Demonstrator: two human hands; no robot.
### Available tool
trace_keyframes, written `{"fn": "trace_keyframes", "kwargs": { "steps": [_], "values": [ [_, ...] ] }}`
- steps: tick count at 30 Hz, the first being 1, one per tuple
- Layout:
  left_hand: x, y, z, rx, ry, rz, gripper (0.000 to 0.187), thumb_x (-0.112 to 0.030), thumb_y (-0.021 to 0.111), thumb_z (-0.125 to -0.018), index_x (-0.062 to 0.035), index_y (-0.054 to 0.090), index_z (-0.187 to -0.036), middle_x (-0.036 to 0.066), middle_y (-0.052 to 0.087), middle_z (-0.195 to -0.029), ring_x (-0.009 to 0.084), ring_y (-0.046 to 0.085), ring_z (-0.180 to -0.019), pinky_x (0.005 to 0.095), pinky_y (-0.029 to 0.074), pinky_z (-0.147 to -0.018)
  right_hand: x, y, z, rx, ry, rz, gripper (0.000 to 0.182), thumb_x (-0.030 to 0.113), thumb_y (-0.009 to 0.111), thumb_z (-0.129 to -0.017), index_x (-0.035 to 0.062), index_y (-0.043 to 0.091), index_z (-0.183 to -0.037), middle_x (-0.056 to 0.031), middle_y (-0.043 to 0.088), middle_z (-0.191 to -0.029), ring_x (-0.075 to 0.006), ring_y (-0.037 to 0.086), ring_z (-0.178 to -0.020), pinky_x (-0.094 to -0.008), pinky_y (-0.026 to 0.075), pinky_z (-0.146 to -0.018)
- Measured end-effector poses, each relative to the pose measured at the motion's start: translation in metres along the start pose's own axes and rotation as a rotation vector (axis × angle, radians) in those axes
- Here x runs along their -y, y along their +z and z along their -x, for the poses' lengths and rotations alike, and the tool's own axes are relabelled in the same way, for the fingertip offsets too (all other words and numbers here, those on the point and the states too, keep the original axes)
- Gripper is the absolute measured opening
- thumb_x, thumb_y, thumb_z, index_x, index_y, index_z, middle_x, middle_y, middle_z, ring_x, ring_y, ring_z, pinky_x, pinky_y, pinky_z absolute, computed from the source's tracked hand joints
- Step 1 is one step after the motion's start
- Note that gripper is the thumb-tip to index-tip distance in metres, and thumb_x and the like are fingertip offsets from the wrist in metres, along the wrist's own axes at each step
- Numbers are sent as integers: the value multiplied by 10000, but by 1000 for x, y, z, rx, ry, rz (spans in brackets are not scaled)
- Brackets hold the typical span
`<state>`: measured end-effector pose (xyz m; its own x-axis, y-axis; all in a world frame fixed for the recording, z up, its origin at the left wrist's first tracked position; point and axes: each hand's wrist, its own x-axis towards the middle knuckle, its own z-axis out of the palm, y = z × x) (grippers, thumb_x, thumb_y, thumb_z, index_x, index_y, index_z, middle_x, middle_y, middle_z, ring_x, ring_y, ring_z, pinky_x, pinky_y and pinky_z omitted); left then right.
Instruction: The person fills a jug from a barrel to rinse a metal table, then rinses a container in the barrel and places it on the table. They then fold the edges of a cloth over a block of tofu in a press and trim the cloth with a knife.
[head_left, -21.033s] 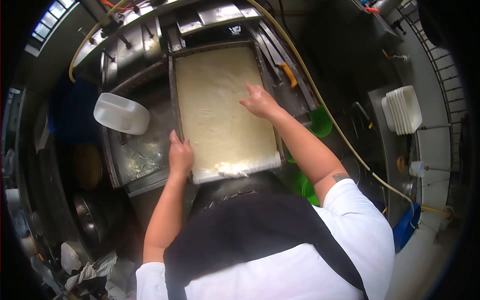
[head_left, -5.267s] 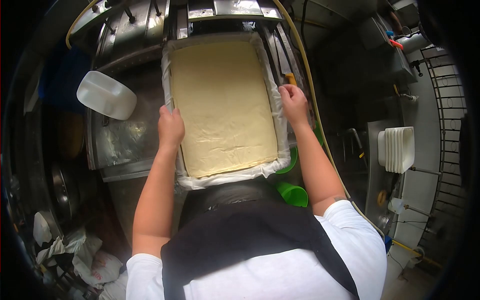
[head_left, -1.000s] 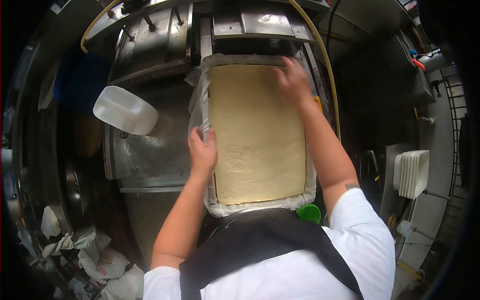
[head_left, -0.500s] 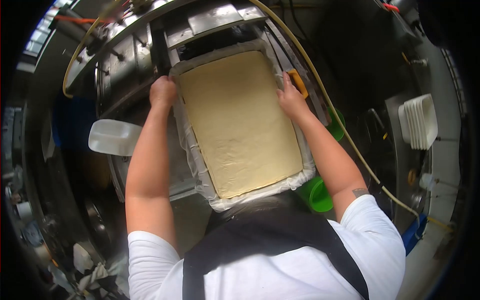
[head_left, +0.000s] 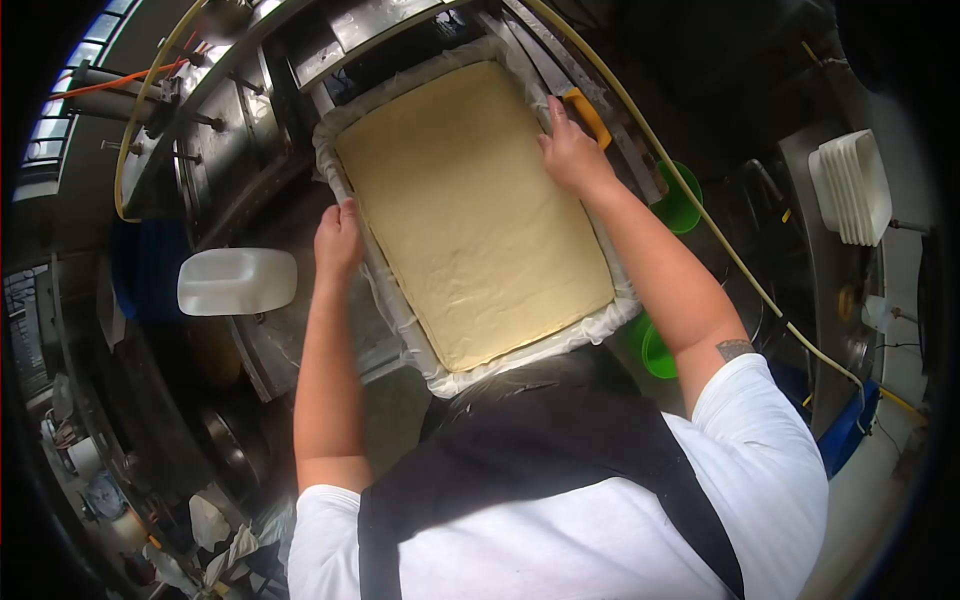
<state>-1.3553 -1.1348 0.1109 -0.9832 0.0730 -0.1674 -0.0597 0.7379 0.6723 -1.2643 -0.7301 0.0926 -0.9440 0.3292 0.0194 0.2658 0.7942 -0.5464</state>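
Note:
A large pale yellow slab (head_left: pixel 470 210), smooth on top with a few wrinkles near its lower end, lies in a tray lined with white cloth (head_left: pixel 590 335). Much of the tray's rim is covered by the cloth. My left hand (head_left: pixel 338 242) is closed on the cloth along the left side, about midway down. At the upper right side, my right hand (head_left: pixel 577 160) grips the cloth edge, its index finger pointing up along the rim. Its other fingertips are partly hidden. A yellow handle (head_left: pixel 588 118) lies just beyond that hand.
A white plastic jug (head_left: pixel 238 281) lies left of the tray. Green buckets (head_left: pixel 680 200) stand at the right, below a yellow hose (head_left: pixel 655 160). Stacked white containers (head_left: pixel 850 188) sit at far right. Metal equipment (head_left: pixel 225 150) is at the upper left.
My left hand has slid down the tray's left side from near the upper corner. My right hand stays at the upper right edge. The view has shifted slightly.

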Motion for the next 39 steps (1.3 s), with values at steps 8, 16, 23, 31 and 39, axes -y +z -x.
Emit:
{"fn": "trace_keyframes", "kwargs": {
  "steps": [8, 16, 23, 31, 39],
  "values": [
    [-30, -4, 25, -170, 55, -304, 522, -490, 463, -1113, -30, 660, -960, 274, 715, -947, 512, 673, -935, 542, 524, -805, -3, 1, 0, -4, -9, 1, 683, 308, 551, -1054, 92, 281, -1643, -310, 637, -1325, -530, 647, -1137, -598, 514, -978],
    [-41, -13, 30, -213, 173, -361, 510, -474, 478, -1110, -43, 631, -884, 248, 696, -853, 511, 666, -873, 587, 506, -755, 2, -3, 1, 27, 20, 12, 701, 301, 545, -1057, 96, 248, -1658, -303, 638, -1338, -521, 644, -1162, -597, 504, -998],
    [-30, -15, 25, -208, 163, -345, 504, -477, 504, -1103, -33, 626, -896, 245, 691, -838, 504, 662, -847, 564, 509, -745, -23, 7, -18, -183, -98, -134, 569, 328, 556, -1056, 76, 463, -1558, -286, 652, -1318, -507, 644, -1177, -584, 505, -998],
    [-16, 5, 69, -275, 218, -111, 452, -405, 586, -1087, 43, 626, -1134, 263, 677, -1015, 445, 654, -935, 499, 522, -847, -88, 1, -66, -78, 100, 355, 513, 297, 660, -1012, 95, 561, -1474, -263, 636, -1354, -459, 612, -1262, -535, 532, -1041],
    [-18, 27, 88, -257, 40, -85, 420, -377, 499, -1119, 30, 603, -1121, 289, 682, -1053, 505, 638, -992, 557, 491, -864, -80, -19, -67, 308, 217, 318, 647, 265, 723, -898, 7, 527, -1457, -280, 672, -1332, -444, 678, -1205, -500, 554, -1031]
  ]
}}
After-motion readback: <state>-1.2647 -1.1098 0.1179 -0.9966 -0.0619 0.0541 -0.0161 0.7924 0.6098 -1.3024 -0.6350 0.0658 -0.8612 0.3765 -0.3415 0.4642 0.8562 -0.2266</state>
